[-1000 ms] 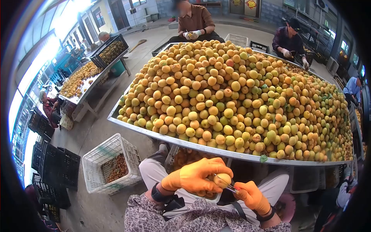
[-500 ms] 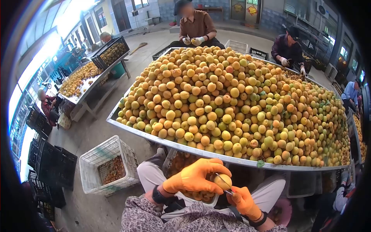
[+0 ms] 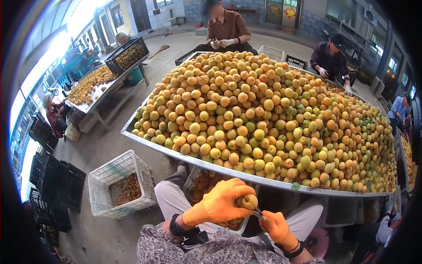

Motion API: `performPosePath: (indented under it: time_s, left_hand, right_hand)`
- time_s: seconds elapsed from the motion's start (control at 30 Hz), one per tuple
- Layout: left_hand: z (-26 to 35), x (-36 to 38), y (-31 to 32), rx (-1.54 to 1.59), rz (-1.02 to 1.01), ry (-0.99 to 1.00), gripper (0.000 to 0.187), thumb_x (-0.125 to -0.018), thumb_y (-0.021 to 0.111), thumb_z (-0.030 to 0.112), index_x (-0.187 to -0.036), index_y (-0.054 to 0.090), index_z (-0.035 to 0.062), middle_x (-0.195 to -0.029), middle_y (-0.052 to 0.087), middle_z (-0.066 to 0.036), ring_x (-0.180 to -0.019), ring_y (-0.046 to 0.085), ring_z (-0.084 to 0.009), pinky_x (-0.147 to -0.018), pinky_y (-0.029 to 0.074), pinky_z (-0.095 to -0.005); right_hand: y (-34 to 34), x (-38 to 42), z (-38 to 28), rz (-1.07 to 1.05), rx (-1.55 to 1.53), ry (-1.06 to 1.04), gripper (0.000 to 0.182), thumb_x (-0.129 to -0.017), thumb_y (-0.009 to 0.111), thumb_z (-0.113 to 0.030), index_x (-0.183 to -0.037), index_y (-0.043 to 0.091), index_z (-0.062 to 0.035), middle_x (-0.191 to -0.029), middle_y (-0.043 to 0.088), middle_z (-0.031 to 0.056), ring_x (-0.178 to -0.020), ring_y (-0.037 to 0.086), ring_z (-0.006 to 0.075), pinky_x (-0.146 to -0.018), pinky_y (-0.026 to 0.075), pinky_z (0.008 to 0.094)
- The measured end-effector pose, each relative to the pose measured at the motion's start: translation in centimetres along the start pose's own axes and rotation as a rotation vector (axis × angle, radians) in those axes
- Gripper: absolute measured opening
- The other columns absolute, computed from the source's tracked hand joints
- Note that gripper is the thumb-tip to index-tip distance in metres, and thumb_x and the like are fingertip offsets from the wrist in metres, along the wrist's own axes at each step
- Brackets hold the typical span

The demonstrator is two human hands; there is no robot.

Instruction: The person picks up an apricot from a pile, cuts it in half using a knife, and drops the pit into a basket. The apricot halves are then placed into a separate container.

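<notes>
My left hand (image 3: 222, 201), in an orange glove, is closed around a yellow apricot (image 3: 249, 202) above my lap. My right hand (image 3: 278, 229), gloved the same way, grips a slim metal hand tool (image 3: 258, 213); its tip meets the lower right side of the apricot, and its exact kind is hard to make out. Just beyond my hands rises a large heap of apricots (image 3: 263, 119) on a metal-edged table (image 3: 220, 169). Between my knees, partly hidden by my left hand, a crate (image 3: 190, 181) holds opened orange fruit pieces.
A white plastic crate (image 3: 99, 200) with brownish bits inside stands on the floor to my left. Black crates (image 3: 61, 185) are stacked farther left. Co-workers (image 3: 228, 26) sit across the heap. Another fruit table (image 3: 99, 99) stands back left. A pink basin (image 3: 320, 242) is low right.
The tool has shifted from a curved edge lying across the apricot to its lower right side. The apricot has turned and moved slightly left in my left hand.
</notes>
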State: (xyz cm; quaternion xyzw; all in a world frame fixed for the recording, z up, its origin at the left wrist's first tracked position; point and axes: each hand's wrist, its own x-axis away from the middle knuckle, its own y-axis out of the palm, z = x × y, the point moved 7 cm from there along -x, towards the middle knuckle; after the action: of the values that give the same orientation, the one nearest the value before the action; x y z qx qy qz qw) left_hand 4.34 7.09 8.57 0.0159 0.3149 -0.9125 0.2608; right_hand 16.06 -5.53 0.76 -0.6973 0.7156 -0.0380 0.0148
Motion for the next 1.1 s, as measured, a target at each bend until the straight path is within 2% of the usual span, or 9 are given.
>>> performPosePath:
  time_s: [0.1,0.23,0.37,0.47,0.53,0.8,0.9,1.03,1.1]
  left_hand:
    - [-1.9,0.1,-0.1,-0.231,0.016,0.0,0.042,-0.068,0.082,0.018,-0.104,0.067,0.0034,-0.091,0.065,-0.008,-0.084,0.066,-0.0196,-0.074,0.052,-0.0297]
    - [-6.4,1.4,2.1,0.839,0.031,-0.407,0.047,-0.072,0.074,0.021,-0.11,0.062,-0.0055,-0.094,0.066,-0.005,-0.081,0.061,-0.0129,-0.075,0.051,-0.0285]
    - [-4.3,1.3,7.3,1.492,-0.131,-0.158,0.062,-0.082,0.056,0.026,-0.136,0.044,-0.0019,-0.118,0.059,-0.012,-0.089,0.062,-0.0193,-0.082,0.048,-0.0256]
    - [-3.9,1.4,8.6,1.396,0.024,-0.399,0.061,-0.085,0.056,0.027,-0.139,0.042,0.0011,-0.128,0.053,-0.01,-0.096,0.063,-0.0224,-0.089,0.047,-0.0276]
    - [-3.3,1.1,7.3,0.634,0.07,-0.029,0.056,-0.087,0.059,0.023,-0.136,0.043,0.0012,-0.127,0.055,-0.011,-0.101,0.063,-0.0235,-0.091,0.049,-0.0322]
    - [-3.1,1.5,7.4,0.598,0.153,-0.318,0.039,-0.096,0.052,0.027,-0.125,0.051,0.0003,-0.103,0.065,-0.011,-0.091,0.062,-0.0189,-0.081,0.05,-0.0302]
    - [-3.1,1.8,7.0,0.791,0.291,-0.36,0.039,-0.1,0.043,0.026,-0.127,0.051,-0.0009,-0.102,0.063,-0.008,-0.086,0.059,-0.0141,-0.077,0.048,-0.0265]
    - [-2.1,1.2,6.6,0.594,0.324,-0.222,0.045,-0.102,0.036,0.03,-0.131,0.047,-0.0019,-0.091,0.058,-0.002,-0.076,0.05,-0.005,-0.067,0.042,-0.0194]
    - [-4.3,1.1,7.4,1.116,0.313,-0.379,0.044,-0.101,0.039,0.032,-0.129,0.047,-0.0009,-0.075,0.052,0.002,-0.061,0.045,-0.0046,-0.053,0.036,-0.0187]
  right_hand:
    - [-1.1,0.6,1.2,0.028,0.104,0.1,0.039,-0.099,0.053,-0.033,-0.081,0.057,0.0006,-0.056,0.047,0.0038,-0.052,0.039,0.0129,-0.049,0.037,0.0293]
    - [-4.0,2.1,-0.6,0.312,-0.317,-0.169,0.012,-0.083,0.071,-0.008,-0.083,0.062,-0.0002,-0.067,0.054,0.001,-0.057,0.048,0.0082,-0.052,0.038,0.0233]
    - [-1.6,-1.9,-6.8,0.279,0.297,-0.403,0.049,-0.064,0.085,-0.005,-0.111,0.068,-0.0045,-0.094,0.064,0.0084,-0.082,0.063,0.0193,-0.069,0.05,0.0286]
    - [-0.6,-3.1,-6.1,0.181,0.32,-0.385,0.052,-0.065,0.084,-0.009,-0.114,0.067,-0.0053,-0.108,0.064,0.012,-0.097,0.064,0.027,-0.082,0.052,0.0334]
    - [-0.4,-3.2,-6.3,0.155,0.353,-0.398,0.054,-0.065,0.084,-0.01,-0.115,0.066,-0.0058,-0.109,0.064,0.0118,-0.098,0.064,0.0274,-0.083,0.053,0.0335]
    - [0.9,-2.4,-3.6,0.268,0.578,-0.487,0.057,-0.071,0.079,-0.016,-0.121,0.058,-0.0016,-0.109,0.063,0.0144,-0.091,0.065,0.0301,-0.075,0.054,0.0368]
    - [1.1,-2.3,-2.5,0.378,0.491,-0.559,0.046,-0.079,0.074,-0.022,-0.115,0.057,0.0009,-0.098,0.062,0.0133,-0.083,0.064,0.0266,-0.068,0.052,0.0354]
    - [0.5,-3.3,2.2,0.416,-0.628,-0.091,0.05,-0.093,0.061,-0.045,-0.111,0.057,0.0011,-0.071,0.055,-0.0008,-0.052,0.042,0.0043,-0.048,0.032,0.019]
    - [0.5,-3.4,1.9,0.241,-0.837,-0.056,0.055,-0.092,0.061,-0.048,-0.114,0.055,0.0023,-0.075,0.057,0.0006,-0.052,0.043,0.0047,-0.045,0.032,0.0198]
